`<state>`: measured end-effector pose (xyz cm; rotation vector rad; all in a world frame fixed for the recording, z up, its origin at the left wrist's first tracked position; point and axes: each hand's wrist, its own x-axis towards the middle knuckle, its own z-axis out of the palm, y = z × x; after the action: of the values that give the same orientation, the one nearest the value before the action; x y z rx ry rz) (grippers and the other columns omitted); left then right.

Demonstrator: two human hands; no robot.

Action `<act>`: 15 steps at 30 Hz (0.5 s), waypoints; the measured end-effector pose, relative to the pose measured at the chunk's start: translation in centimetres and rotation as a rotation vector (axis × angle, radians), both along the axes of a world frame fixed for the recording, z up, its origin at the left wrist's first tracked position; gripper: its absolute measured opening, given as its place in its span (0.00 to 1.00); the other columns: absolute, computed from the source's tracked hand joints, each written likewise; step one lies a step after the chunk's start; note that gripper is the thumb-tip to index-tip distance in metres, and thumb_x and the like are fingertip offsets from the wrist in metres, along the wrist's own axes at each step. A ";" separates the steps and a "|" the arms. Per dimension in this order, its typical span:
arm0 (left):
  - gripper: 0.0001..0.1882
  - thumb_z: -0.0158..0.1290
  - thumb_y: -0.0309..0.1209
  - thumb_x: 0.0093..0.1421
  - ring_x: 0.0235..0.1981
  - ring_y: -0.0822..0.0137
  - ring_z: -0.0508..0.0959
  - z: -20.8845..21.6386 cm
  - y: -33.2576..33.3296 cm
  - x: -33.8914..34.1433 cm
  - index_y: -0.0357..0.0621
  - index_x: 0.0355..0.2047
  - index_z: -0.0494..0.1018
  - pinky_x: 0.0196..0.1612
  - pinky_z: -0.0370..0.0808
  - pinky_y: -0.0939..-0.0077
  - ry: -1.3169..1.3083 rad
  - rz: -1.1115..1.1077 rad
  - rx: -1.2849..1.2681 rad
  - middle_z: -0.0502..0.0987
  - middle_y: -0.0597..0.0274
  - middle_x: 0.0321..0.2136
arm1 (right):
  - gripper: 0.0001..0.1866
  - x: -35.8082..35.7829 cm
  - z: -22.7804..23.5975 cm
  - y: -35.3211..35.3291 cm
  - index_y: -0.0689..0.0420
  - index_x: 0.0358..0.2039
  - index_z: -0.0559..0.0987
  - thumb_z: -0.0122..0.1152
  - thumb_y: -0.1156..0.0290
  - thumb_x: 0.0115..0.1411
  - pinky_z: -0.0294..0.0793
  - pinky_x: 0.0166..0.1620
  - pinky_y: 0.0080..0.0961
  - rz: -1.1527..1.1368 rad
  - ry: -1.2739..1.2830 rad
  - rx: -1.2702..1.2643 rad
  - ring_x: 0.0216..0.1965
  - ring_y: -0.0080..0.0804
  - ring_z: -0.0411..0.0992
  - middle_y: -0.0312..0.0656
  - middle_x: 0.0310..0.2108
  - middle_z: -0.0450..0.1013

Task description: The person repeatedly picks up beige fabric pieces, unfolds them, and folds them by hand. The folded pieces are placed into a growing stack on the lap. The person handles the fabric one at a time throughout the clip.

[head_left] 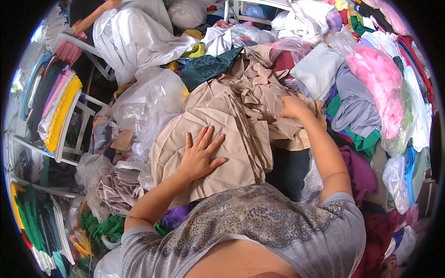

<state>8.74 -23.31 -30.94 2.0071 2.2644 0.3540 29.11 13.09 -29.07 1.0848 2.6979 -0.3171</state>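
Note:
A thick stack of beige cloth pieces [185, 134] lies in front of me, its layered edges showing along the right side. My left hand [202, 155] rests flat on top of the stack, fingers spread. Beyond and to the right is a loose, crumpled heap of beige cloth pieces [259, 88]. At the right part of that heap, my right hand [293, 109] has its fingers curled and pressed together on a beige cloth piece; its fingertips are partly hidden. A dark green shiny cloth [211, 67] touches the far side of the stack.
Clear plastic bags [150, 99] lie left of the stack. White racks [76, 120] with folded coloured cloth stand at the far left. Grey cloth [357, 102] and a bag of pink cloth [378, 83] are piled on the right. Another person's arm [95, 16] reaches in beside white fabric [134, 41].

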 end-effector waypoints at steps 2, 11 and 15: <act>0.41 0.47 0.65 0.61 0.74 0.50 0.47 0.1 0.0 0.1 0.65 0.71 0.57 0.68 0.37 0.28 0.005 -0.006 -0.015 0.49 0.51 0.73 | 0.25 0.2 -0.9 0.0 0.60 0.36 0.79 0.77 0.58 0.43 0.76 0.45 0.41 0.042 0.014 -0.034 0.43 0.50 0.78 0.52 0.38 0.79; 0.42 0.55 0.59 0.60 0.74 0.47 0.44 3.2 0.2 0.6 0.61 0.70 0.58 0.66 0.38 0.24 -0.061 -0.033 -0.208 0.46 0.49 0.73 | 0.25 1.5 -4.2 -0.4 0.59 0.43 0.75 0.75 0.67 0.44 0.76 0.46 0.41 -0.085 0.105 -0.066 0.42 0.51 0.77 0.52 0.39 0.79; 0.39 0.60 0.53 0.58 0.73 0.44 0.49 7.0 1.9 -0.1 0.59 0.67 0.63 0.67 0.45 0.27 -0.087 -0.119 -0.137 0.51 0.48 0.72 | 0.21 1.9 -2.3 -0.3 0.59 0.42 0.75 0.71 0.71 0.47 0.75 0.45 0.35 -0.095 0.287 -0.202 0.38 0.41 0.76 0.45 0.33 0.77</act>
<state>8.62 -21.38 -23.98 2.0044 2.0479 0.2621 31.04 12.79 -31.32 1.1873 2.7797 -0.7994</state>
